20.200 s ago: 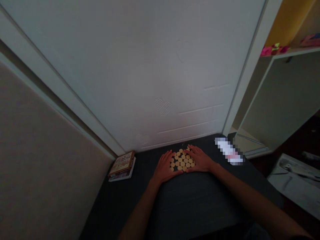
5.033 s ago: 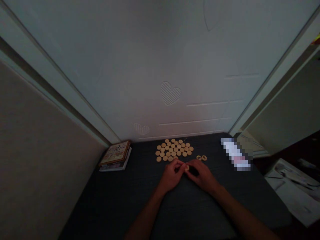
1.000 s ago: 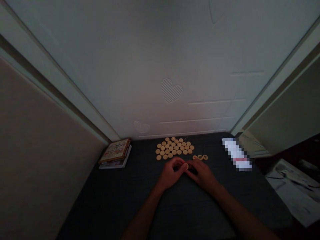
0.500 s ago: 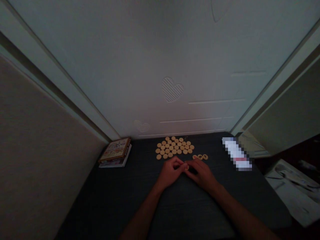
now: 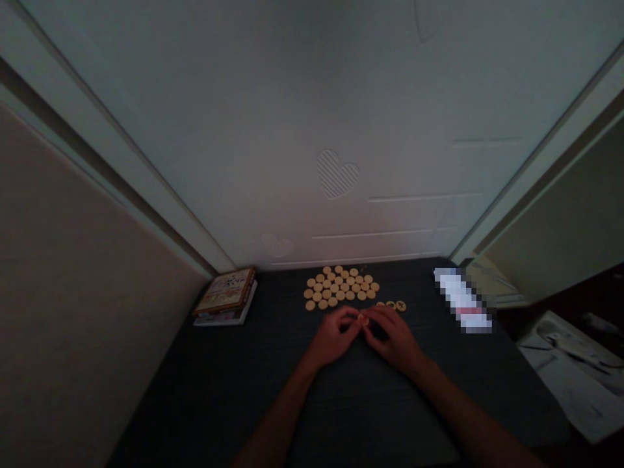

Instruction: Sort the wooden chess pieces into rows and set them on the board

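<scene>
Between my fingertips is a small round wooden piece with a reddish mark on its face, like a Chinese chess piece. My left hand pinches it from the left, thumb and fingers closed. From the right, my right hand grips the same piece with its fingertips. Just beyond the hands lies a cluster of several plain-faced round wooden pieces on the dark table. A short row of marked pieces sits behind my right hand, partly hidden by its fingers.
Stacked books lie at the table's back left. A blurred-out white and red item rests at the back right. A pale panel with embossed hearts rises behind the dark table. White boxes or appliances stand lower right.
The piece between my fingers has turned, and its reddish marked face now shows more. Both hands stay in nearly the same place.
</scene>
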Demonstrator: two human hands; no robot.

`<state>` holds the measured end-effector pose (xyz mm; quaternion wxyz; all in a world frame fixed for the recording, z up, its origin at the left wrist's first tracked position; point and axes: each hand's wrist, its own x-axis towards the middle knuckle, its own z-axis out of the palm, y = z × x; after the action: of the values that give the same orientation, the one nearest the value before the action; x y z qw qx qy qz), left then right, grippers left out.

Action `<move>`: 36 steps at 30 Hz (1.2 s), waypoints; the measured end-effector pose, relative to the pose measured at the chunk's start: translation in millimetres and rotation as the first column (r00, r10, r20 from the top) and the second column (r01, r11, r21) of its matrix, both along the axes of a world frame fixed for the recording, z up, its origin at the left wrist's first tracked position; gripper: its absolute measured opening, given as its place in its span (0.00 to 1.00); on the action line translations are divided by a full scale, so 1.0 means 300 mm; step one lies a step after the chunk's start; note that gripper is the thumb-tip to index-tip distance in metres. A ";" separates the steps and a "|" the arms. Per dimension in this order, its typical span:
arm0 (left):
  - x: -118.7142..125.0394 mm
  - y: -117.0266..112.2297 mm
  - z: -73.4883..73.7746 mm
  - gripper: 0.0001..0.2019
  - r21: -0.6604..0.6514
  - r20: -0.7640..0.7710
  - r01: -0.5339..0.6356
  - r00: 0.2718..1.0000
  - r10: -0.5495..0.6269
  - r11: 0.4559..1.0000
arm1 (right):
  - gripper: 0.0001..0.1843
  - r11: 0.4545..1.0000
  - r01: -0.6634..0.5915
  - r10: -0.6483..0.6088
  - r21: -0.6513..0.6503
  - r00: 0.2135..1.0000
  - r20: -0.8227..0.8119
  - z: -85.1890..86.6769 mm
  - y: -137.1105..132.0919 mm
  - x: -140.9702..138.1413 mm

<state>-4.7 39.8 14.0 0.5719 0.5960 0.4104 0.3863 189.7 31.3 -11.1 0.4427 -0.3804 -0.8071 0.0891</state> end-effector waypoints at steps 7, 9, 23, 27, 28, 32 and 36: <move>0.006 -0.001 -0.005 0.12 0.004 -0.042 0.017 0.999 -0.017 1.000 | 0.23 0.997 -0.069 0.070 -0.019 0.996 0.055 -0.005 0.000 0.005; 0.006 0.000 -0.010 0.12 0.008 -0.047 0.006 0.999 -0.006 1.000 | 0.25 0.997 -0.075 0.076 -0.022 0.995 0.071 -0.003 0.000 0.004; 0.000 0.003 0.008 0.12 0.023 -0.018 -0.004 1.000 0.004 1.000 | 0.21 0.997 0.061 -0.060 -0.042 0.997 0.039 0.025 0.022 0.048; -0.003 0.003 0.003 0.13 -0.004 -0.064 -0.033 0.997 0.033 0.999 | 0.18 0.966 0.252 -0.254 -0.051 0.967 -0.029 0.028 0.053 0.118; -0.002 0.002 0.004 0.13 -0.001 -0.072 -0.036 0.997 0.035 0.999 | 0.17 0.962 0.267 -0.269 -0.057 0.963 -0.022 0.026 0.059 0.130; 0.003 0.002 0.009 0.12 0.036 -0.099 -0.037 0.994 0.040 0.999 | 0.14 0.972 0.226 -0.220 -0.070 0.972 0.083 0.011 0.069 0.134; 0.005 0.002 0.006 0.12 0.059 -0.100 -0.025 0.994 0.030 0.998 | 0.12 0.988 0.137 -0.122 -0.068 0.975 0.186 -0.001 0.074 0.102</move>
<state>-3.1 40.3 15.8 0.5277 0.6253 0.4358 0.3751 220.4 53.4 -11.3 0.3565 -0.4563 -0.8133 0.0573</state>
